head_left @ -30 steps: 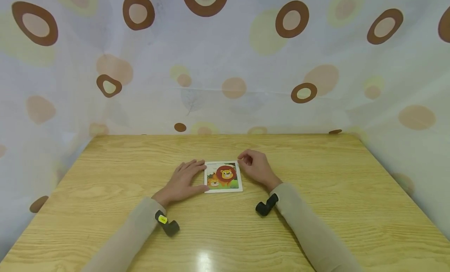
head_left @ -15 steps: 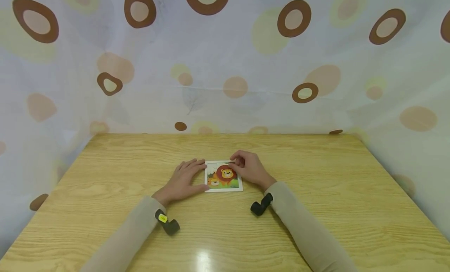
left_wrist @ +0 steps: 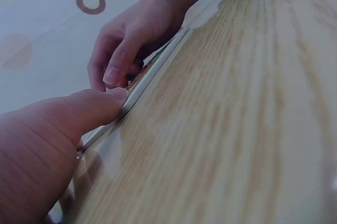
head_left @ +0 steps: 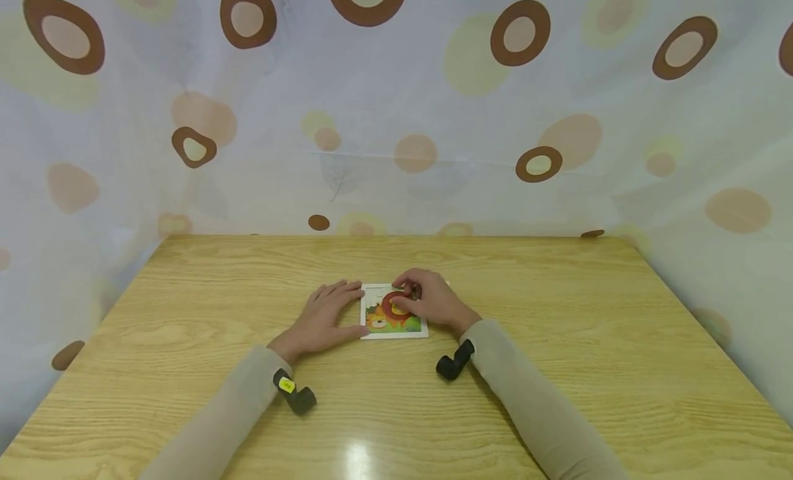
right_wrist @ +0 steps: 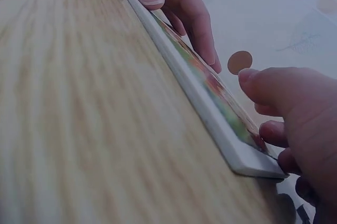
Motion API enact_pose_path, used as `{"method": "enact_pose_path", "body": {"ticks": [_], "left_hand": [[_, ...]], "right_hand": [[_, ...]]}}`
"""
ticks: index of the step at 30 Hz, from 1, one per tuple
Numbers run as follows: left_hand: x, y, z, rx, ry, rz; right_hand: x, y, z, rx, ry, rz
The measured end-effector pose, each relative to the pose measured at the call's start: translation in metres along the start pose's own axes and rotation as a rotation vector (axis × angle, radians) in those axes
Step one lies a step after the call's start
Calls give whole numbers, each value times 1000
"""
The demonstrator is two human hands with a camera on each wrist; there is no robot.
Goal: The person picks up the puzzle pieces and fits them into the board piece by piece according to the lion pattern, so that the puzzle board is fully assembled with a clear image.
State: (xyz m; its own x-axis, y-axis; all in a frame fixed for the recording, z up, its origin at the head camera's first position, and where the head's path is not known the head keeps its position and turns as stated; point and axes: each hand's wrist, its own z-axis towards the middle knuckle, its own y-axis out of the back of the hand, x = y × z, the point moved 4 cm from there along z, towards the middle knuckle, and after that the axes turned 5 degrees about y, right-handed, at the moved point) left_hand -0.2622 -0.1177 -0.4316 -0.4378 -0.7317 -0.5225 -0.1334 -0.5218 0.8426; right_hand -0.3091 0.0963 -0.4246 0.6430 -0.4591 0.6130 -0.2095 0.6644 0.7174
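A square lion picture puzzle [head_left: 380, 322] in a white frame lies flat on the wooden table. My left hand [head_left: 322, 320] rests at its left side, fingers extended to the upper left edge and thumb on the lower left corner. My right hand [head_left: 434, 297] is over the upper right of the picture, fingers bent and thumb near the lion's head, covering part of it. In the right wrist view, the right thumb [right_wrist: 258, 84] is above the picture, and lower fingers [right_wrist: 275, 133] are at the frame's near corner. Whether anything is between the right fingertips cannot be told.
The wood-grain table [head_left: 396, 411] extends around the puzzle. A pale curtain [head_left: 372, 191] with brown and beige spots hangs behind the table and at both sides. A black wrist camera [head_left: 455, 361] sits on the right sleeve, another camera [head_left: 295, 392] on the left.
My right hand has moved left from the frame's upper right corner to over the picture, hiding part of the lion's head. The left hand and the frame have stayed in place.
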Motion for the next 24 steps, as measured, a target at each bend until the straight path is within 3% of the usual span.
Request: {"method": "enact_pose_path", "body": {"ticks": [5,15,24], "left_hand": [[-1,0,0,-4,-5,-7],[1,-3,0,-6,2,-4],[-1,-1,2,-9,-8,0]], "right_hand": [[0,-1,3,74,-14,-12],[3,0,19,336,-120,-75],[3,1,30,423,-130,-47]]}}
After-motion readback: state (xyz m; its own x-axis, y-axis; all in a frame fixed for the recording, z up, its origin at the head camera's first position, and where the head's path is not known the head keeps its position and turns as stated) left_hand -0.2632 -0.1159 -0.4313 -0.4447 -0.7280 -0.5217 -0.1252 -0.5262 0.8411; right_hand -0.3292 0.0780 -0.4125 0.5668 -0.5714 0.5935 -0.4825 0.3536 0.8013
